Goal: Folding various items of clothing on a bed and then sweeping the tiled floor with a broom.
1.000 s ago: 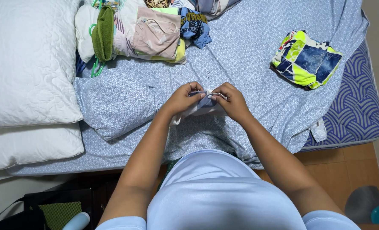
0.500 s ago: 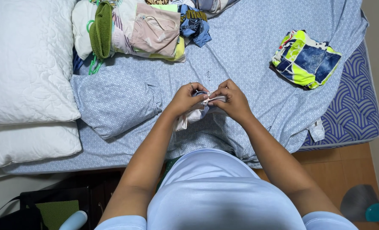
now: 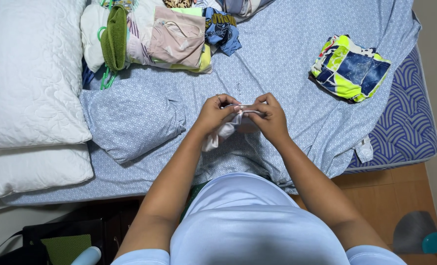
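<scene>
My left hand [image 3: 213, 114] and my right hand [image 3: 268, 117] meet over the middle of the bed, both pinching a small pale cloth [image 3: 226, 129]. The cloth is bunched between the fingers, and a loose end hangs down below my left hand. Under the hands lies a rumpled light blue patterned bed sheet [image 3: 287, 59].
A pile of mixed clothes [image 3: 154, 34] lies at the far side of the bed. A folded yellow, blue and white garment [image 3: 348, 68] sits to the right. White pillows [image 3: 27, 73] are stacked at left, beside a small blue pillow [image 3: 130, 118]. A dark bag [image 3: 56, 240] stands on the floor.
Both hands stay together on the small cloth, working it slightly; its loose end now hangs lower under my left hand. The view has shifted a little.
</scene>
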